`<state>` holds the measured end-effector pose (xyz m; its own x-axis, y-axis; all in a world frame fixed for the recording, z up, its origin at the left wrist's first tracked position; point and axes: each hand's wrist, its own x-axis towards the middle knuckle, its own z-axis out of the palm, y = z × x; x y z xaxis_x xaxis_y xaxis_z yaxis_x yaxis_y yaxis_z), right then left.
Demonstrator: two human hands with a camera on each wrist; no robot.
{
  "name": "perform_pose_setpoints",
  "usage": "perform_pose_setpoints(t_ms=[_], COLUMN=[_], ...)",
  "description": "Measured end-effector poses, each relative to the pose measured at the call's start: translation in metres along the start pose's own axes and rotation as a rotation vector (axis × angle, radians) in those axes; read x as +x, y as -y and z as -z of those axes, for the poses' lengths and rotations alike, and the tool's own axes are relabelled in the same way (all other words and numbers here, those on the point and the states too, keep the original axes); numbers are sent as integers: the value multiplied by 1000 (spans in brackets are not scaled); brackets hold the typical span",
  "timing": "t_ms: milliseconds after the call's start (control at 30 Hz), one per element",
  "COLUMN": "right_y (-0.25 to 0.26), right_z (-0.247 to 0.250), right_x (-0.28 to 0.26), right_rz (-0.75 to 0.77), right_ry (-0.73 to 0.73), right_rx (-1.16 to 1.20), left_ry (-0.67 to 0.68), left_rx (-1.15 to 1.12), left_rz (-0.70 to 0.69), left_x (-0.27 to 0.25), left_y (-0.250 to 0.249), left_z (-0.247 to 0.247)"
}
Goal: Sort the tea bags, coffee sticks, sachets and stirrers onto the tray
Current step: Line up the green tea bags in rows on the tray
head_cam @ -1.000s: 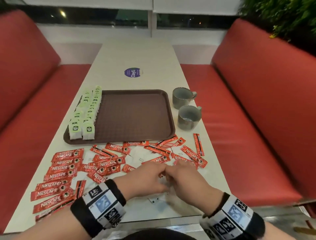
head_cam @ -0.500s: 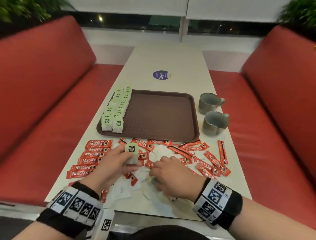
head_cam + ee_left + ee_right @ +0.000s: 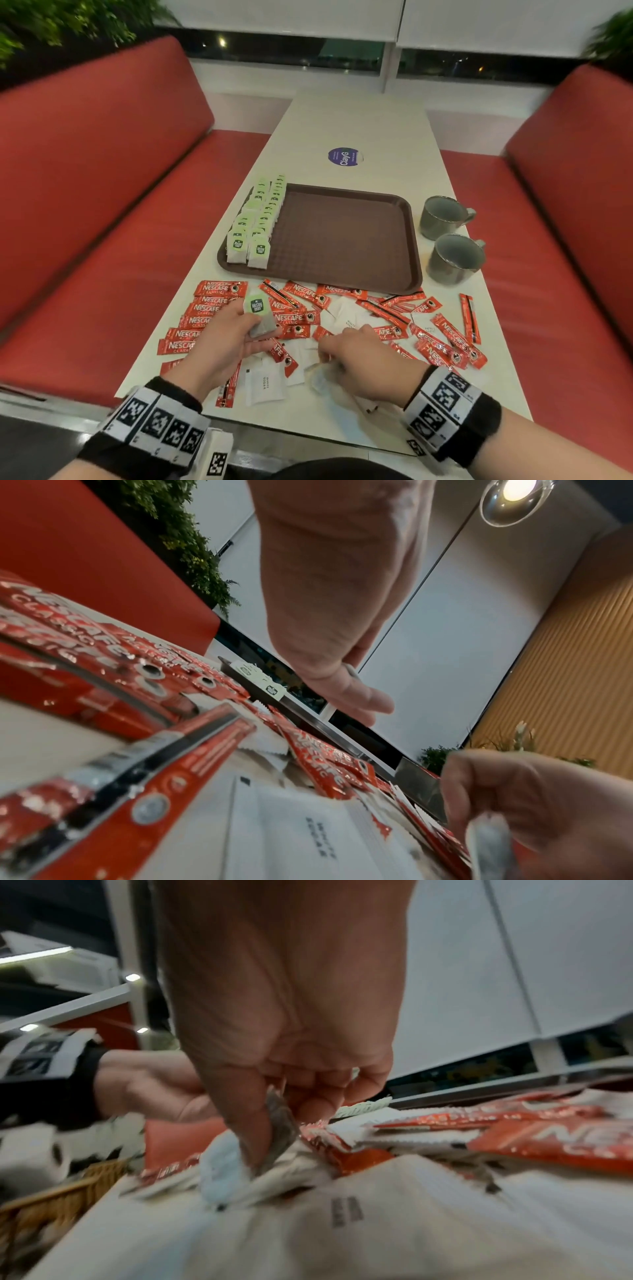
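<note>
Tea bag [image 3: 261,317] with green label: pinched in the left hand [image 3: 224,342], lifted just above the desk [image 3: 359,126], near the front left corner of the tray [image 3: 346,236]. Second tea bag [image 3: 279,1133], grey and blurred: pinched between thumb and fingers of the right hand [image 3: 366,363], low over the white sachets [image 3: 265,385], well in front of the tray. Both hands curled around their tea bags, neither wide. Two rows of green-labelled tea bags [image 3: 258,219] standing along the tray's left edge; rest of the tray bare brown. Red coffee sticks [image 3: 301,310] scattered just in front of the tray, some overlapping the white sachets; a neater stack of them [image 3: 202,315] in front of the tray's left corner. Two grey mugs [image 3: 448,240] just right of the tray, one behind the other. Round purple sticker [image 3: 345,157] beyond the tray's far edge. Red bench seats [image 3: 102,205] flanking the desk on either side of the tray.
</note>
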<state>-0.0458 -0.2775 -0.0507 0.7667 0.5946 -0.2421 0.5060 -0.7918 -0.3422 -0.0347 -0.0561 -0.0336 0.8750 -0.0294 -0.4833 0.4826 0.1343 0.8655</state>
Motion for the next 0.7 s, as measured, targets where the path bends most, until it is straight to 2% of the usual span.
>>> perform_pose_setpoints(t_ms=[67, 133, 233, 300, 433, 533, 633, 700], right_y=[-3, -3, -1, 3, 20, 32, 34, 37], right_z=[9, 23, 46, 55, 54, 54, 50, 50], right_x=[-2, -1, 10, 21, 44, 58, 64, 71], right_rz=[-107, -180, -200, -157, -79, -59, 35, 5], right_ry=[-60, -197, -423, -512, -520, -454, -391, -373], right_rx=[233, 370, 354, 192, -133, -257, -110, 83], left_ry=[18, 37, 97, 163, 307, 331, 273, 248], left_rx=[-3, -13, 14, 3, -195, -249, -187, -144], left_rz=[18, 49, 93, 114, 103, 86, 58, 35], left_x=[0, 2, 6, 7, 11, 17, 27, 34], left_y=[1, -1, -8, -14, -25, -27, -26, -28], left_z=[-4, -10, -23, -33, -40, -32, -16, -4])
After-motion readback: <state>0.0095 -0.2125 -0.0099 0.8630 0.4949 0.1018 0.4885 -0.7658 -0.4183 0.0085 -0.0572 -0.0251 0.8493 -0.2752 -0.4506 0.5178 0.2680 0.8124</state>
